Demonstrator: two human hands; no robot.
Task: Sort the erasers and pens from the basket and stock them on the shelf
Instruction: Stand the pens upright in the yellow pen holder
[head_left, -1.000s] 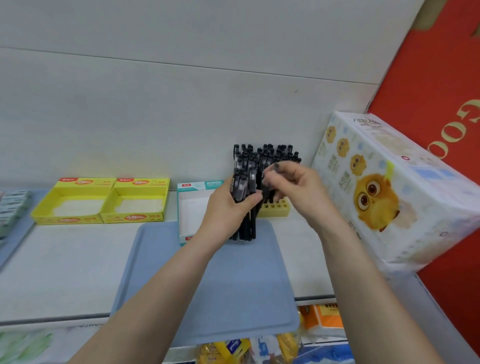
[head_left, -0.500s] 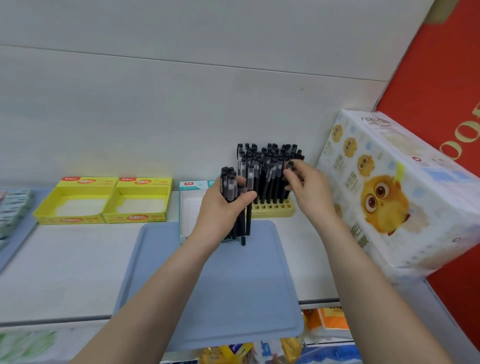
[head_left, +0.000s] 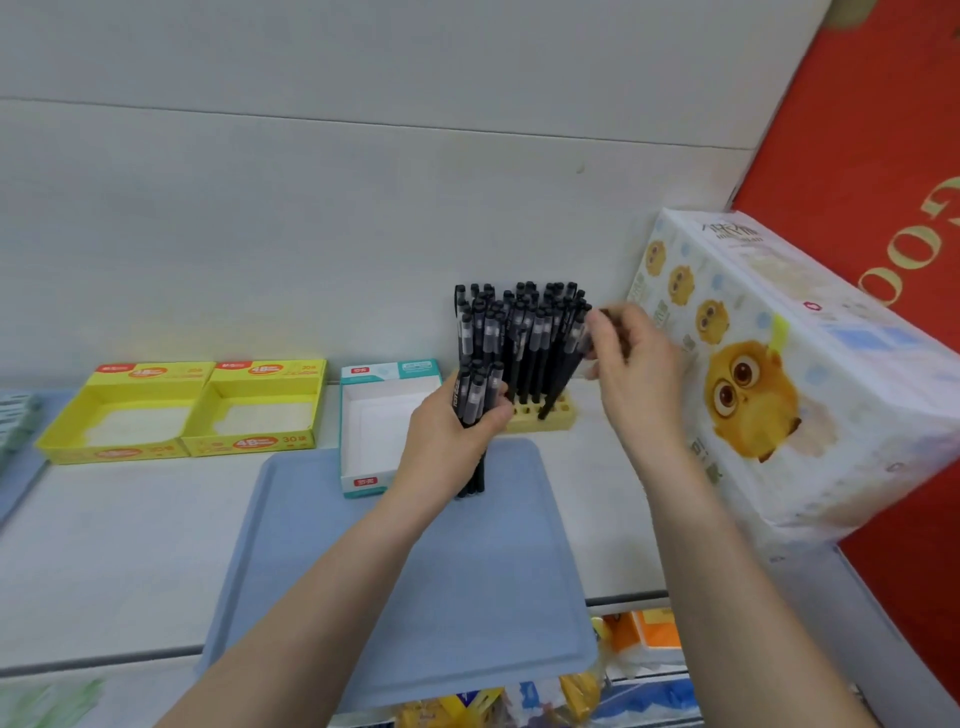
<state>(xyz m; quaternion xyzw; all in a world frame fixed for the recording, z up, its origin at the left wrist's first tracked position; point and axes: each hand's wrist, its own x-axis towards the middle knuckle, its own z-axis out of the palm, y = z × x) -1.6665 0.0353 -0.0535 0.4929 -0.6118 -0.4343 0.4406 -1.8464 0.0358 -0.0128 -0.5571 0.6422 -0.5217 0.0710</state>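
Observation:
My left hand (head_left: 447, 441) grips a bundle of black pens (head_left: 475, 395) upright above the blue tray (head_left: 415, 597). Behind it a yellow pen holder (head_left: 558, 418) stands against the shelf's back wall, packed with several black pens (head_left: 519, 332). My right hand (head_left: 631, 364) pinches one black pen (head_left: 563, 379) by its top; the pen leans with its tip in a front hole of the holder. No erasers are visible.
Two open yellow boxes (head_left: 182, 410) sit at the left and a white-and-teal open box (head_left: 382, 415) next to my left hand. A large tissue pack with owl prints (head_left: 779, 374) stands tilted at the right. A red panel (head_left: 872, 182) lies behind it.
My right hand took a pen from the bundle, carried it right to the holder and now sets its tip into a hole. My left hand lowered slightly with the bundle.

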